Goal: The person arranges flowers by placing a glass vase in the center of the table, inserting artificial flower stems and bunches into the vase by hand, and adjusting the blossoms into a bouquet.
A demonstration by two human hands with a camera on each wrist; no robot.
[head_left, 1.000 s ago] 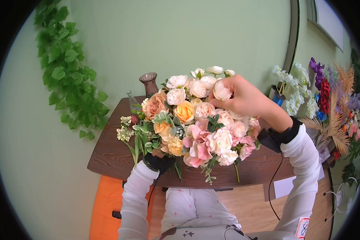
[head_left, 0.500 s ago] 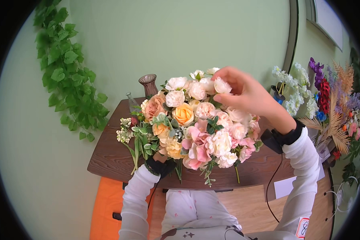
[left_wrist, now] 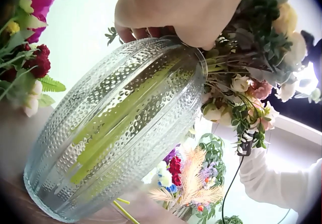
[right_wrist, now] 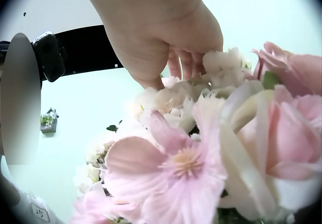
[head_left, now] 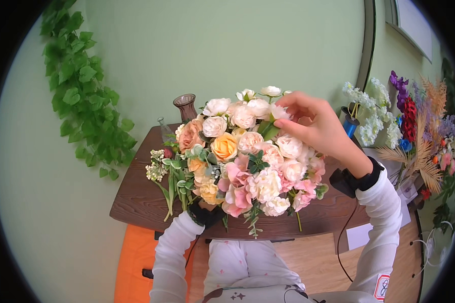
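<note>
A full bouquet point(head_left: 268, 184) of cream, pink, peach and yellow artificial flowers fills the middle of the head view. Its stems go down into a ribbed, dimpled clear glass vase point(left_wrist: 110, 133), seen tilted in the left wrist view. My left hand point(left_wrist: 176, 12) grips that vase near its rim, mostly hidden under the blooms in the head view. At the upper right of the bouquet, my right hand point(head_left: 316, 121) pinches a white flower point(head_left: 278, 112) between thumb and fingers. Beside its thumb shows a green leaf point(head_left: 269, 131). Large pink petals point(right_wrist: 171, 168) partly block the right wrist view.
The bouquet stands over a dark wooden table point(head_left: 136, 194). Behind its left side are a brownish glass vase point(head_left: 185, 106) and a small clear bottle point(head_left: 164, 129). Loose white-berry stems point(head_left: 156, 170) lie at the left. More flowers point(head_left: 409, 116) stand far right; green vine point(head_left: 81, 91) hangs left.
My right hand has shifted slightly down with the white flower, and a green leaf now shows beneath it. The bouquet has moved a little left; my left hand stays low at its left.
</note>
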